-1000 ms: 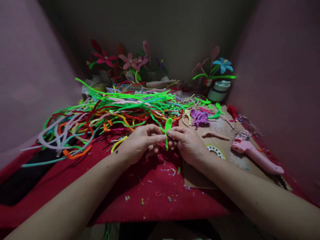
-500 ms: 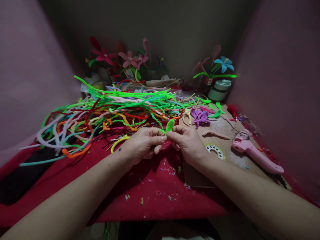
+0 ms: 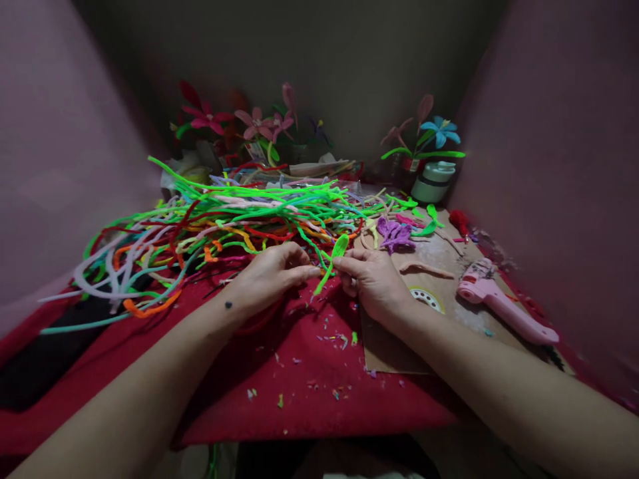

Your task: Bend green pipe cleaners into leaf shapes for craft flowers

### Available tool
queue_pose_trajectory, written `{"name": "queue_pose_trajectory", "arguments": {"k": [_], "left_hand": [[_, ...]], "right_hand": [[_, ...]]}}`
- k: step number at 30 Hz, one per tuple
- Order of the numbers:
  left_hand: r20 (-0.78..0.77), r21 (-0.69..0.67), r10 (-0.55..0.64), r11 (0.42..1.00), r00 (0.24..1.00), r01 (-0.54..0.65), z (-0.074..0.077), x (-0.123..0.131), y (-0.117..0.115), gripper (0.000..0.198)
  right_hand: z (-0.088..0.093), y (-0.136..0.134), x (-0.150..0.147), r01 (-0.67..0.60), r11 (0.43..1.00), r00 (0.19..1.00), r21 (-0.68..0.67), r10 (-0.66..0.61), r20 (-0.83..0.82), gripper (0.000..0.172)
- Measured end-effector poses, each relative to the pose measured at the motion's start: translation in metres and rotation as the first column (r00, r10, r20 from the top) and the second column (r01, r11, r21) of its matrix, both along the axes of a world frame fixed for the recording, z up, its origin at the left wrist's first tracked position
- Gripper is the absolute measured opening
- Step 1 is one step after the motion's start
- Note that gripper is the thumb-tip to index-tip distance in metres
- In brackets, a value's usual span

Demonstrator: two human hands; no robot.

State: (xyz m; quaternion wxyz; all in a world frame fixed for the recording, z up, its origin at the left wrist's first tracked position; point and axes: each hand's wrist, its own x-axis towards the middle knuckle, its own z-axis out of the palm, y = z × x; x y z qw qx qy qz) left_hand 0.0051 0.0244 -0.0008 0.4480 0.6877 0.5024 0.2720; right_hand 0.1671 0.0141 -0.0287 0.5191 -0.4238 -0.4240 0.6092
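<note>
My right hand (image 3: 374, 276) pinches a bright green pipe-cleaner leaf (image 3: 340, 247) between thumb and fingertips. The leaf's fuzzy loop points up, and its short stem (image 3: 323, 282) hangs down to the left. Just left of it is my left hand (image 3: 282, 269), with its thumb stretched toward the stem but apart from it. Its fingers are loosely bent, partly hidden, and nothing shows between them. Behind both hands spreads a tangled heap of pipe cleaners (image 3: 259, 206) in green, red, white and orange.
A cardboard sheet (image 3: 389, 346) on the red cloth (image 3: 269, 412) bears a purple pipe-cleaner piece (image 3: 395, 234), a tape roll (image 3: 428, 298) and a pink glue gun (image 3: 506, 306). Pipe-cleaner flowers (image 3: 442, 131) and a pale green lidded container (image 3: 433, 183) stand behind. Fluff scraps dot the cloth.
My left hand has let go of the green leaf and drawn a little left. The leaf stays in my right hand, its stem now swung down into sight.
</note>
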Motion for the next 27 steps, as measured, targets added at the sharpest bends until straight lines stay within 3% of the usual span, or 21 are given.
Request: {"name": "queue_pose_trajectory", "arguments": {"k": [5, 13, 18, 27], "left_hand": [[0.223, -0.081, 0.012, 0.997, 0.975, 0.006, 0.001, 0.007, -0.005, 0.019], [0.352, -0.175, 0.061, 0.985, 0.934, 0.002, -0.006, 0.004, -0.007, 0.020], [0.324, -0.205, 0.081, 0.979, 0.943, -0.014, -0.004, 0.004, -0.006, 0.019], [0.127, -0.105, 0.102, 0.990, 0.987, -0.089, 0.004, 0.013, -0.012, 0.005]], "right_hand": [[-0.003, -0.003, -0.001, -0.117, 0.992, 0.993, -0.054, 0.117, 0.006, 0.025], [-0.004, -0.003, 0.000, -0.241, 0.968, 0.970, -0.066, 0.239, -0.035, 0.016], [-0.002, -0.004, -0.002, -0.195, 0.980, 0.979, -0.038, 0.197, 0.060, 0.018], [0.000, -0.011, -0.006, -0.066, 0.995, 0.975, 0.073, 0.049, 0.218, 0.017]]}}
